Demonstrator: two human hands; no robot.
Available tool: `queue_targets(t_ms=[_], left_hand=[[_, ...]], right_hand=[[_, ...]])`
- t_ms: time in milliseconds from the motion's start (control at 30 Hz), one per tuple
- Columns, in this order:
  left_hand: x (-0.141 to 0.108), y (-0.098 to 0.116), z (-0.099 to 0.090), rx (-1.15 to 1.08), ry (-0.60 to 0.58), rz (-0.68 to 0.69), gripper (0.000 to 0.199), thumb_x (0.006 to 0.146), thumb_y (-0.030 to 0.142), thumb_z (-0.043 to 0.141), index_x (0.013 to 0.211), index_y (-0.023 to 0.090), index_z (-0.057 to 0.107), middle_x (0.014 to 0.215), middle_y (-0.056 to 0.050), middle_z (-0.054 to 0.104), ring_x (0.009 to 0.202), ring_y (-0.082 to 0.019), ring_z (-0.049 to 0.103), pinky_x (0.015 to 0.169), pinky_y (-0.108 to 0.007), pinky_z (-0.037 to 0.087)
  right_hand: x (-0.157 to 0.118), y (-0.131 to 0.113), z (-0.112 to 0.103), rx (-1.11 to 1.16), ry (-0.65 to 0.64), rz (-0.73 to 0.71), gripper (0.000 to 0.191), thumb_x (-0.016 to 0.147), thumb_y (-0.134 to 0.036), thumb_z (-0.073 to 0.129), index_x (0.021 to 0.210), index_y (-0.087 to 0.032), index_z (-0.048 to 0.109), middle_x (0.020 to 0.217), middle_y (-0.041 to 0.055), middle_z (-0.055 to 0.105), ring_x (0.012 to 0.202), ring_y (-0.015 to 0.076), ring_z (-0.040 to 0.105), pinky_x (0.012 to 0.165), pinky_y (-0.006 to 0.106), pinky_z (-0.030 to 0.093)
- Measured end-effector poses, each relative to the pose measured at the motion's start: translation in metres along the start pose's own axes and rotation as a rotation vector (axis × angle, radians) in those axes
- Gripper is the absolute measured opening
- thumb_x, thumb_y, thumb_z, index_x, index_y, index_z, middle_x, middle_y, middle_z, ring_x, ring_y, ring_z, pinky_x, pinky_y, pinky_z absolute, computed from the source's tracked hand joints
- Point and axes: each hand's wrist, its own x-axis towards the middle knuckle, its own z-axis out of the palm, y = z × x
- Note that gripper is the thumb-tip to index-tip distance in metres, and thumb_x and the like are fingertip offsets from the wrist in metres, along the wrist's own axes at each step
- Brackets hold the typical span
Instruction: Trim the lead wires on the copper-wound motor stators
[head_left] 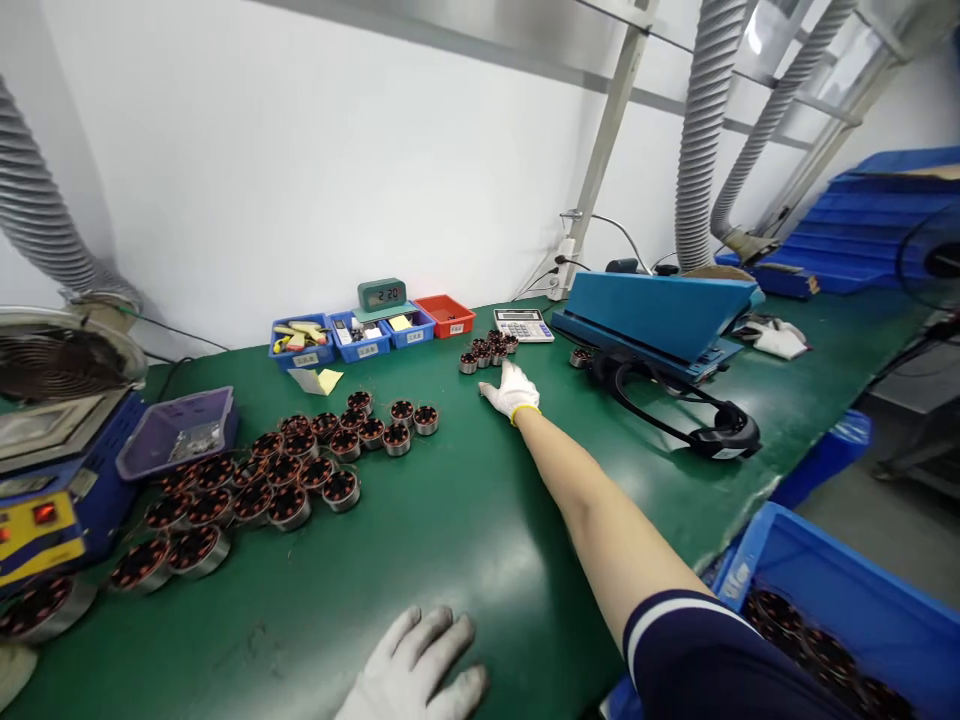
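Note:
My right hand [512, 390], in a white glove with a yellow cuff, is stretched far across the green bench. Its thumb sticks out to the left, apart from the fingers, beside a small cluster of copper-wound motor stators [484, 352]. The fingertips point at the cluster; whether they touch it I cannot tell. At the bottom of the view my left hand [416, 668], gloved in whitish grey, is spread low over the bench with nothing in it. A larger group of motor stators [289, 505] in metal rings spreads over the left side.
Along the wall stand blue bins [304, 352], a red bin [446, 318], a clock [382, 294] and a calculator [523, 325]. A black headset [724, 430] lies by a blue stand [660, 310]. Left are a purple tray [135, 450] and blue-yellow equipment [45, 530]; lower right, a blue crate [862, 570] holding stators.

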Motion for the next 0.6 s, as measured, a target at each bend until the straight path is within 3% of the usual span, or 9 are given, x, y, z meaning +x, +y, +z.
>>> queue_targets(t_ms=[100,167,233,300,467,600], left_hand=[[0.008,-0.005,-0.014,-0.184,-0.147,-0.100,0.047,0.076,0.022,0.062,0.122,0.032,0.057,0.128,-0.003,0.061,0.112,-0.024,0.060,0.099,-0.039,0.047],[0.013,-0.005,-0.026,-0.356,-0.269,-0.164,0.061,0.071,0.036,0.067,0.130,0.030,0.050,0.139,-0.007,0.051,0.123,-0.030,0.052,0.104,-0.049,0.041],[0.016,-0.004,-0.039,-0.499,-0.354,-0.202,0.083,0.061,0.052,0.071,0.136,0.028,0.044,0.146,-0.010,0.041,0.130,-0.036,0.042,0.107,-0.057,0.034],[0.018,-0.004,-0.051,-0.568,-0.375,-0.255,0.092,0.055,0.057,0.071,0.137,0.027,0.043,0.149,-0.011,0.037,0.134,-0.037,0.036,0.111,-0.058,0.028],[0.018,-0.004,-0.060,-0.593,-0.344,-0.325,0.094,0.052,0.064,0.071,0.134,0.023,0.049,0.147,-0.013,0.039,0.135,-0.037,0.035,0.113,-0.057,0.024],[0.015,-0.010,-0.063,-0.562,-0.309,-0.437,0.097,0.052,0.066,0.071,0.133,0.018,0.050,0.145,-0.014,0.043,0.133,-0.035,0.038,0.112,-0.052,0.029]], right_hand=[[-0.039,-0.016,0.004,0.043,-0.015,-0.110,0.073,0.089,-0.050,0.039,0.150,-0.019,0.013,0.147,0.0127,0.036,0.126,0.0253,0.047,0.102,0.039,0.041],[-0.066,-0.030,0.007,0.082,-0.038,-0.243,0.077,0.088,-0.046,0.041,0.150,-0.019,0.005,0.151,0.0107,0.030,0.127,0.0219,0.047,0.101,0.036,0.042],[-0.087,-0.044,0.011,0.083,-0.107,-0.378,0.087,0.078,-0.045,0.057,0.149,-0.023,0.014,0.153,0.0083,0.024,0.131,0.0249,0.042,0.103,0.038,0.041],[-0.102,-0.059,0.015,0.054,-0.170,-0.436,0.084,0.067,-0.043,0.067,0.142,-0.028,0.032,0.153,0.0056,0.026,0.131,0.0294,0.041,0.104,0.042,0.040],[-0.118,-0.084,0.019,0.027,-0.114,-0.291,0.051,0.072,-0.039,0.060,0.122,-0.030,0.051,0.138,0.0048,0.045,0.111,0.0282,0.058,0.093,0.043,0.047],[-0.136,-0.085,0.016,0.039,-0.053,-0.203,0.030,0.076,-0.042,0.057,0.100,-0.026,0.058,0.122,0.0057,0.055,0.098,0.0265,0.063,0.084,0.042,0.051]])
